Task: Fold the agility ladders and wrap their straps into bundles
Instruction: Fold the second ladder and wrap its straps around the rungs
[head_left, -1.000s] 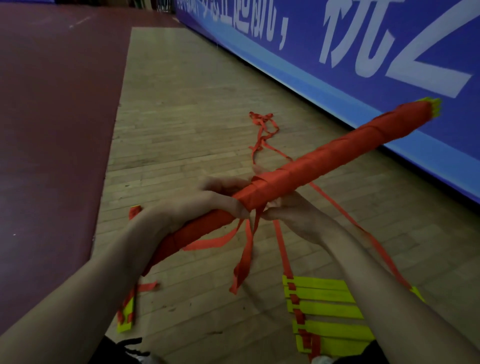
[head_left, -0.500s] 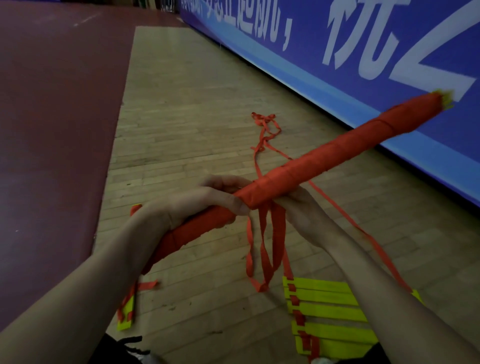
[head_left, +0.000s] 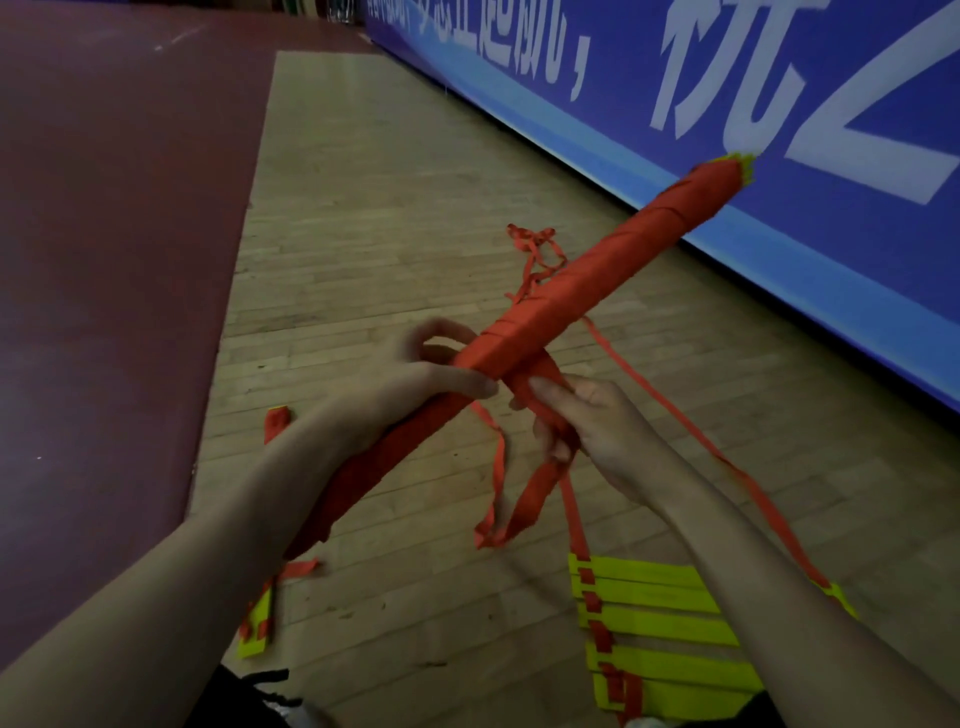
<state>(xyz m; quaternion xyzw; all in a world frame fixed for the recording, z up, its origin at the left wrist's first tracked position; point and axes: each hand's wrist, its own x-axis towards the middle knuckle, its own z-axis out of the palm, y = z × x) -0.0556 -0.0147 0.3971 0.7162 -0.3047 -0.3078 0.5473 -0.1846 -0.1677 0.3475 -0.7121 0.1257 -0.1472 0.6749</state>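
Red bundle: we hold it in the air, slanting up toward the blue banner.
Left hand: curled round its middle.
Right hand: pinching the loose strap just under it.
Floor: yellow ladder lies below.

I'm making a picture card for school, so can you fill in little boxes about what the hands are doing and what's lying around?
Left: left hand grips the red bundle, held slanting
Right: right hand pinches the loose strap under the bundle
Floor: yellow ladder lies bunched on the wooden floor
Behind: blue banner with white letters
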